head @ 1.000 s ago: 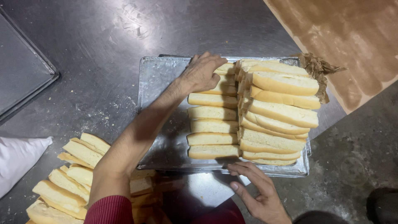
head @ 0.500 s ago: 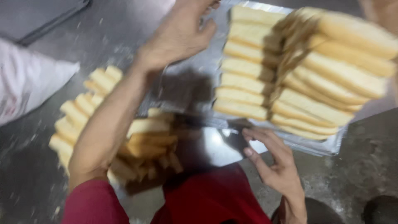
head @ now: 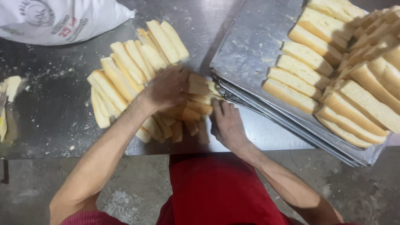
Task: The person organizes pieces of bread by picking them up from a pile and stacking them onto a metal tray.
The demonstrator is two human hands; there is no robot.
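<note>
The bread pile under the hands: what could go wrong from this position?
1. The bread pile reaches close to the table edge; a push from the left hand or right hand could send slices to the floor.
2. The trays overhang the table edge, loaded with bread rows; a bump might tip them.
3. The pile leans loosely, so slices may slide apart.
</note>
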